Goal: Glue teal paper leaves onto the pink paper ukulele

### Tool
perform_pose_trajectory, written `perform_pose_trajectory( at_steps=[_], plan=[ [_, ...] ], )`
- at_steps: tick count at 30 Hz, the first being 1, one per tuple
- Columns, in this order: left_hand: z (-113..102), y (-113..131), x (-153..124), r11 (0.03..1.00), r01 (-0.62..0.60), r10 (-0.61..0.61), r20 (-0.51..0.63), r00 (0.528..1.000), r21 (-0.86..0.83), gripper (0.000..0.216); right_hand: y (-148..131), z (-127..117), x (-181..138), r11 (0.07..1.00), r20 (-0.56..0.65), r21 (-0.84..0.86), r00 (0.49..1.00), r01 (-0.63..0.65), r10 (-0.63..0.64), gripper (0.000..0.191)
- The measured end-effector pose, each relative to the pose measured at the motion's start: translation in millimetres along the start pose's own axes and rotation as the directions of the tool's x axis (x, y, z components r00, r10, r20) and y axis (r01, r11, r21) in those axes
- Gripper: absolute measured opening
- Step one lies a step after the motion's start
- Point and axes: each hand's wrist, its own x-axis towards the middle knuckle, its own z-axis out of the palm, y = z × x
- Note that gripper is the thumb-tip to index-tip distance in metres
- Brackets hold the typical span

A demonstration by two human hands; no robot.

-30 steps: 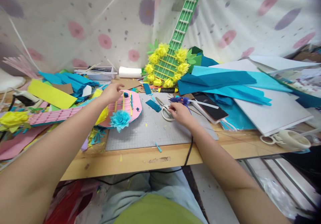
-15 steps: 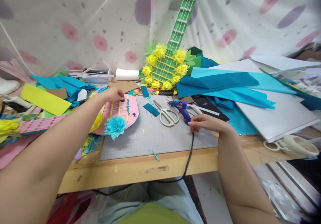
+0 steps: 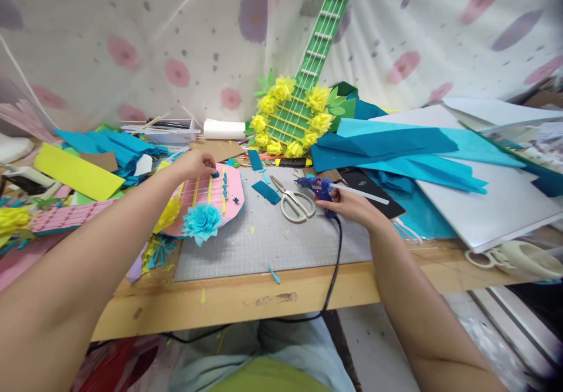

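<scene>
Grey cutting mat (image 3: 264, 245) lies near the front of the bench (image 3: 211, 295); its near edge runs just inside the wooden front edge, a strip of timber showing between. Widest stretch of visible grey: from the pink guitar (image 3: 231, 187) across to the black cord (image 3: 339, 248), flecked with yellow bits. A small blue scrap (image 3: 273, 273) lies at the mat's near edge.

Pink guitar's body overlaps the mat's left part, neck pointing left among paper scraps. Left hand (image 3: 200, 162) over the body's upper side, fingers curled at a dark blue piece (image 3: 215, 174); cannot tell whether they pinch it or only touch. Right hand (image 3: 349, 204) closed round the handle of the blue glue gun (image 3: 316, 188), right part of mat, nozzle pointing left. White glue stick (image 3: 365, 194) juts from its rear, over a dark phone (image 3: 358, 176).

Obstructions: scissors (image 3: 289, 193), blades parted, between the hands, just left of the gun. Teal strip (image 3: 265, 193) beside their blades. Cord drops from the handle over the bench edge. Behind: green guitar (image 3: 288, 116) ringed with yellow flowers, leaning on the curtain (image 3: 197, 29). Right: teal paper (image 3: 391, 146) and white boards (image 3: 479, 204), heaped. Far right, tape roll (image 3: 525, 260) by the edge.
</scene>
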Motion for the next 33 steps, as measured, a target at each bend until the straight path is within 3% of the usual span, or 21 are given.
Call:
perform_pose_trajectory(
  at_steps=[3, 10, 17, 21, 25, 33],
  plan=[
    [-1, -2, -4, 0.997, 0.019, -0.019, -0.001, 1.000, -0.076, 0.024, -6, 13, 9, 0.998, -0.050, 0.049, 0.998, 0.044, -0.042, 0.040],
    [-10, -1, -17, 0.981, 0.134, -0.145, -0.076, 0.986, -0.137, 0.020, -27, 36, 19, 0.967, -0.145, 0.248, 0.984, -0.063, 0.102, 0.047],
    [-15, -1, -25, 0.956, 0.139, -0.171, -0.107, 0.979, -0.258, 0.024, -22, 44, 16, 0.928, -0.149, 0.359, 0.975, -0.100, 0.162, 0.044],
    [-11, 4, -40, 0.928, 0.112, -0.131, -0.031, 0.991, -0.356, 0.035, -19, 47, 14, 0.919, -0.185, 0.390, 0.972, -0.061, 0.143, 0.044],
    [-4, 8, -54, 0.933, 0.152, -0.133, 0.081, 0.988, -0.328, 0.035, -20, 48, 14, 0.924, -0.178, 0.373, 0.971, -0.085, 0.161, 0.043],
    [-4, 25, -72, 0.921, 0.166, -0.155, 0.060, 0.986, -0.352, 0.031, -19, 49, 16, 0.936, -0.199, 0.337, 0.964, -0.103, 0.178, 0.045]
  ],
)
